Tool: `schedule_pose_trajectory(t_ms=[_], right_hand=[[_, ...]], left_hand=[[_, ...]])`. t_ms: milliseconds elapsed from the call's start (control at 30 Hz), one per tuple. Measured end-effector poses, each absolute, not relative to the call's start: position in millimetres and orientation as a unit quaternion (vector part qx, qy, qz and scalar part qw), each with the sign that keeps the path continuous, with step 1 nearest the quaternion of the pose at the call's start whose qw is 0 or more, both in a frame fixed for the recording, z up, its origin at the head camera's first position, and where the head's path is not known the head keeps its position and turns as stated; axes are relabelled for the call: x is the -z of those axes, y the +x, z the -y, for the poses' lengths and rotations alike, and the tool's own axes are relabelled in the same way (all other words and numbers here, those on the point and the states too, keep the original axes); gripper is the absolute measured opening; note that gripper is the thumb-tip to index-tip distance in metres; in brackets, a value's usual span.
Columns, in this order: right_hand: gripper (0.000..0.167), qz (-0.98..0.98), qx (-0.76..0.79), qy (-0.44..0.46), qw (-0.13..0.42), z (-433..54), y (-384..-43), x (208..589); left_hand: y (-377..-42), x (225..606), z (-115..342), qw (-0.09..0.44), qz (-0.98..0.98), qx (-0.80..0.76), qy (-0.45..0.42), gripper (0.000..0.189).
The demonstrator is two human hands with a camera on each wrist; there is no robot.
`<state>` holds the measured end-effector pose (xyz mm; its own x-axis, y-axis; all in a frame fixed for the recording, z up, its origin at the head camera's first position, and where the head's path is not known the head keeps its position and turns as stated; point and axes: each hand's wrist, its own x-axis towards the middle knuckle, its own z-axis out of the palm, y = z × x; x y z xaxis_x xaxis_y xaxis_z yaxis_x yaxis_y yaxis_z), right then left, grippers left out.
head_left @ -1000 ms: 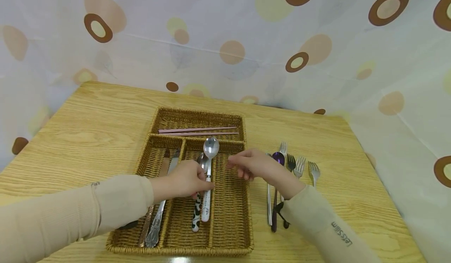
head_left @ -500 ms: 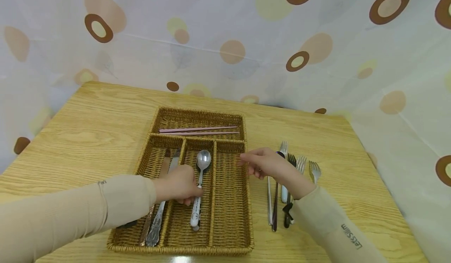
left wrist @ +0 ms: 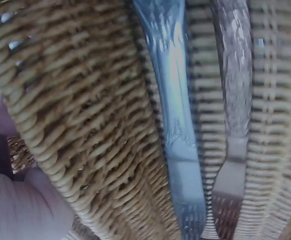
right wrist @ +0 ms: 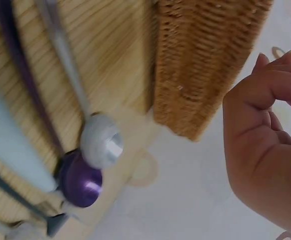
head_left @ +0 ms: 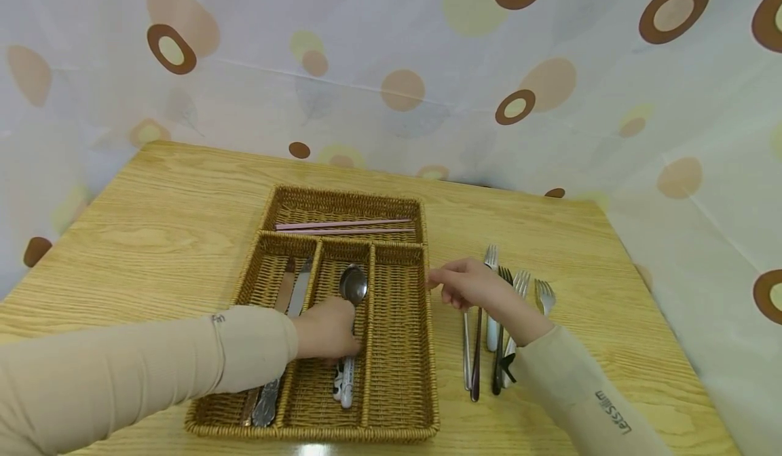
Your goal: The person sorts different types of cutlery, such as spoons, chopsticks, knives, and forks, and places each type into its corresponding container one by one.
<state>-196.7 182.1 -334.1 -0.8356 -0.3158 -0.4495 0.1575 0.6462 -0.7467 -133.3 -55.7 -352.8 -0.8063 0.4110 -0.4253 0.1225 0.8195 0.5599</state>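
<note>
My left hand (head_left: 328,328) is down in the middle compartment of the wicker cutlery tray (head_left: 433,374), pinching the handle of a white-handled spoon (head_left: 347,384). Beside that handle lies a spoon with a black-and-white spotted handle (head_left: 337,383), partly covered by the hand. In the left wrist view, the compartment wall hides most of the fingers. My right hand (head_left: 469,285), loosely curled with nothing in it, hovers at the tray's right edge, over the loose cutlery. Below it, the right wrist view has a silver spoon (right wrist: 101,142) and a purple spoon (right wrist: 81,178) on the table.
A silver knife (left wrist: 178,120) and a copper-coloured knife (left wrist: 235,100) lie in the left compartment. Pink chopsticks (head_left: 342,224) lie across the top one. Several forks, one silver fork (head_left: 545,297) outermost, lie right of the tray. A patterned cloth (head_left: 366,49) hangs behind the table.
My left hand has lowered the white-handled spoon into the middle compartment, next to the spotted one. My right hand has drifted right, from above the right compartment to the tray's edge.
</note>
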Motion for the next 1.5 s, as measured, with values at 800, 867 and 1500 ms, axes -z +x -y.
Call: schedule_pose_trajectory(t_ms=[800,867,1500], right_hand=[[0.036,-0.966,0.171,-0.029,0.194,-240.8,-203.7,367.0],[0.038,-0.969,0.154,-0.038,0.19,-238.0,-203.6,367.7],[0.039,-0.916,0.28,-0.016,0.286,-250.2,-210.8,370.0]], left_hand=[[-132.0,329.8,63.7,0.252,-0.905,-0.298,0.171,0.052],[-131.6,329.0,63.8,0.251,-0.906,-0.299,0.167,0.052],[-132.3,328.2,69.4,0.246,-0.891,-0.345,0.161,0.045]])
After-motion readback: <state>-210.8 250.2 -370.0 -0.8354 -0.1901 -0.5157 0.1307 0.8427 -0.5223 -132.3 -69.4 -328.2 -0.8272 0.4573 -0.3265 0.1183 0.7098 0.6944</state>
